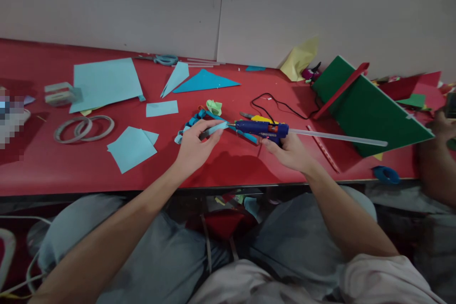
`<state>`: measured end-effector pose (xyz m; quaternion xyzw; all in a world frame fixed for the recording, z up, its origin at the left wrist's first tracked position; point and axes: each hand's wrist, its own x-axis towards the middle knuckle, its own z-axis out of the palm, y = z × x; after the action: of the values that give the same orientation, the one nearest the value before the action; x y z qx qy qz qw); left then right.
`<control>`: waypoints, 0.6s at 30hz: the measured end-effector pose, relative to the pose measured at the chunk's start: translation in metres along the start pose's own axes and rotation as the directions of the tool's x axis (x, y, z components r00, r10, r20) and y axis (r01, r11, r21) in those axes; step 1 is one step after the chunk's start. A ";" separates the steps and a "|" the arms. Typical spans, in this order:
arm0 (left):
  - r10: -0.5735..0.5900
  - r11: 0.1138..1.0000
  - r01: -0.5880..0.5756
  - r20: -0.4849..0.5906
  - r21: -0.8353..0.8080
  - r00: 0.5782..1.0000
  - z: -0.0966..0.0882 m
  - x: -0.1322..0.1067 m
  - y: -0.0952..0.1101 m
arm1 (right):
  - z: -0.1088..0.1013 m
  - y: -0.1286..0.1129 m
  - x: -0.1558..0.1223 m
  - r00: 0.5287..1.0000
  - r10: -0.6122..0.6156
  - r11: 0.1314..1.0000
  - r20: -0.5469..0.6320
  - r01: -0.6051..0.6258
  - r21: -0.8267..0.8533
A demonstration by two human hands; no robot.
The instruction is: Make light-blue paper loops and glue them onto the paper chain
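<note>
Blue paper [218, 128], pinched in left grip [195, 145], juts toward glue gun [254, 127] clamped in right grip [291, 153].

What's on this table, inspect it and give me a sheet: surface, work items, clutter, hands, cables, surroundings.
Surface: red tabletop, cluttered
Work items: blue glue gun, glue stick protruding from its back, nozzle at a light-blue paper strip
Clutter: scissors, two overlapping tape-like rings, blue paper sheets
Hands: left hand pinches the strip; right hand grips the gun
Cables: black cable looped beyond the gun
Surroundings: grey wall; another person's hand at right
</note>
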<state>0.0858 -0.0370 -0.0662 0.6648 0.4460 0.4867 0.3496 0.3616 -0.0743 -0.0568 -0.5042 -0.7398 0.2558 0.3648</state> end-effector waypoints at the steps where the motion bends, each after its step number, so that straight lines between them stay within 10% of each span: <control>1: -0.008 1.000 0.008 -0.005 0.006 1.000 0.000 0.002 -0.001 | 0.000 0.000 0.002 1.000 0.020 1.000 -0.001 -0.020 0.013; 18: -0.075 0.997 0.073 -0.072 -0.028 0.995 -0.004 0.034 -0.027 | 0.002 0.002 0.063 0.999 0.021 0.990 0.046 -0.027 0.139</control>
<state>0.0793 0.0047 -0.0782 0.6250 0.4766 0.5031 0.3595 0.3471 -0.0151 -0.0419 -0.4802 -0.7220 0.3226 0.3796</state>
